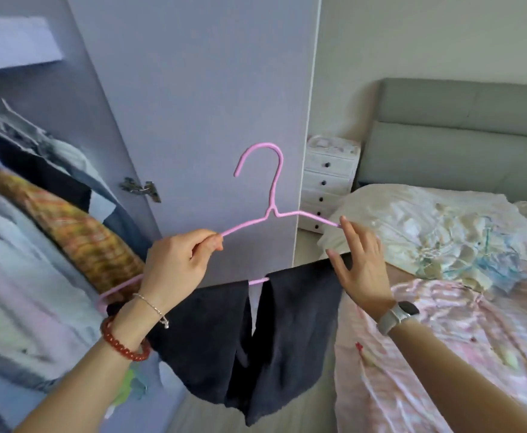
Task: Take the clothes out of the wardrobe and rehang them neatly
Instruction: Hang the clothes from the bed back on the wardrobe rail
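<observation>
A pink wire hanger point(273, 195) is held up in front of the open wardrobe door point(199, 89). Dark navy trousers point(274, 332) are draped over its bottom bar, both legs hanging down. My left hand point(178, 260) pinches the hanger's left shoulder wire between thumb and fingers. My right hand point(360, 265) rests with spread fingers on the right end of the hanger, touching the trousers' edge there. On the left, several garments point(53, 232) hang tightly on the wardrobe rail point(9, 126).
A bed point(443, 323) with a pink patterned cover and a crumpled pillow fills the right side. A small white drawer unit point(328, 182) stands between the wardrobe door and the grey headboard point(462, 145). A narrow strip of floor lies below the trousers.
</observation>
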### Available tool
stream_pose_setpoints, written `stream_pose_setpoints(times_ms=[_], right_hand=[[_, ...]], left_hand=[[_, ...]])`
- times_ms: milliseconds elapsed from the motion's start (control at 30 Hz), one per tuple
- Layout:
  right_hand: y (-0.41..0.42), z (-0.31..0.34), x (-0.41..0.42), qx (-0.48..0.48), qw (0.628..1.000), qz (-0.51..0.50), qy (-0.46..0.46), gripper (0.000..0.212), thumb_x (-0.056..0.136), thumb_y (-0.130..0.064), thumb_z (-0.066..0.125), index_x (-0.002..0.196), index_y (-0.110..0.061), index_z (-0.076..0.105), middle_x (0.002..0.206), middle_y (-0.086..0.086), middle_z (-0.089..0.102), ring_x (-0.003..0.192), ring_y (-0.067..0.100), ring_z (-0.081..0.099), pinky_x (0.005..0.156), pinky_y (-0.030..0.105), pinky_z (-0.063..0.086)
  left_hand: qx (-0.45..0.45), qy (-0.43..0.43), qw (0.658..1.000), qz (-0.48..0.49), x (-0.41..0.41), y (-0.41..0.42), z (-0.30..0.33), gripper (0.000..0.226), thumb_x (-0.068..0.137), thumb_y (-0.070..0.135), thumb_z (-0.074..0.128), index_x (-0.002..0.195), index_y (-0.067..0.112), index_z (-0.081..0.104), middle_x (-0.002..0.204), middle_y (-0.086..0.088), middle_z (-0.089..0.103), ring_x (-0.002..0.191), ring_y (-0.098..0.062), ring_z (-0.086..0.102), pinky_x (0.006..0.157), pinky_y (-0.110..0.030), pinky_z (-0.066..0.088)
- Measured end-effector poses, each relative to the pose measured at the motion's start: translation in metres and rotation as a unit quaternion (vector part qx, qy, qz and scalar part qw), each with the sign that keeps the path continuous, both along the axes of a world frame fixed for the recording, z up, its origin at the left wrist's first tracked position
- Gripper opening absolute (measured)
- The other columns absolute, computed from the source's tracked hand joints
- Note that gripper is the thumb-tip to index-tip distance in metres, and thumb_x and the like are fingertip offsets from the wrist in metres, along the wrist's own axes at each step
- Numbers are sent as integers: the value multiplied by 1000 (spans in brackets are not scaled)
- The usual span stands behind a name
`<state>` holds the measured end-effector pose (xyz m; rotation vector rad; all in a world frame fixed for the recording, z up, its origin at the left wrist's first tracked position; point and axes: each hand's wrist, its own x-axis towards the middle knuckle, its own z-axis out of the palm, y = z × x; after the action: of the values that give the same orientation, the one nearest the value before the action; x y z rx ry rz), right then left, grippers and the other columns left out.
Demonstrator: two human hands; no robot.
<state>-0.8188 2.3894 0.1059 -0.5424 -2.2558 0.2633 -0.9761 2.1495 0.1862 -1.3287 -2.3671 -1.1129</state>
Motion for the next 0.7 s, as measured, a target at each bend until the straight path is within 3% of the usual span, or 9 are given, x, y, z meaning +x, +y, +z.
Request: stream_pose_setpoints(times_ms=[100,233,300,400,500,567,667,700], right_hand=[[-30,-2,-43,-49,996,54,-47,45,91,-38,41,112,-3,61,90,12,64,90,31,59,91,44,38],[-81,-8,-94,-43,982,178,-39,35,91,-31,44,86,-3,65,70,9,63,61,31,60,57,29,43],[-112,-2,-121,-10,969,244,-29,37,91,-31,38,83,-7,66,61,3,60,50,27,56,47,24,38],[-159,13,-163,30,938,344,-15,36,92,-30,38,95,-12,68,59,0,61,44,24,53,38,25,40],[-203,38,-201,83,887,453,11,45,96,-37,33,93,-12,70,52,-1,60,38,22,53,34,19,39],[-231,56,-222,96,855,510,2,37,93,-34,41,85,-13,70,47,-4,56,37,19,51,36,20,36],[-275,75,-245,31,791,605,-84,19,91,-20,53,83,-10,66,46,-9,44,42,7,43,47,27,40],[-291,78,-250,-10,764,635,-113,17,92,-16,53,81,-8,64,47,-10,40,44,3,41,51,23,38]], left_hand=[[-15,10,998,61,-12,-57,-2,27,84,28,49,81,15,73,67,9,68,59,-19,61,55,-38,50],[-13,7,981,194,-29,-140,-2,30,80,37,48,79,22,73,72,5,72,63,-19,63,60,-33,49],[-12,18,964,266,-34,-181,-2,35,80,42,44,78,21,73,72,2,71,65,-18,62,60,-34,48],[4,7,928,372,-39,-236,-4,27,84,34,50,82,15,70,67,-1,63,68,-31,60,64,-36,45],[50,25,893,446,-43,-279,-3,26,86,22,49,82,4,67,76,-5,63,72,-32,56,73,-41,42],[56,55,854,514,-48,-304,-2,24,91,17,50,85,2,67,86,-14,67,80,-35,56,79,-44,40],[44,55,780,621,-56,-338,-2,21,95,15,49,96,3,67,97,-20,66,94,-40,54,85,-45,36],[32,48,758,650,-59,-348,-1,23,96,17,47,100,4,66,99,-21,64,99,-39,53,87,-45,34]])
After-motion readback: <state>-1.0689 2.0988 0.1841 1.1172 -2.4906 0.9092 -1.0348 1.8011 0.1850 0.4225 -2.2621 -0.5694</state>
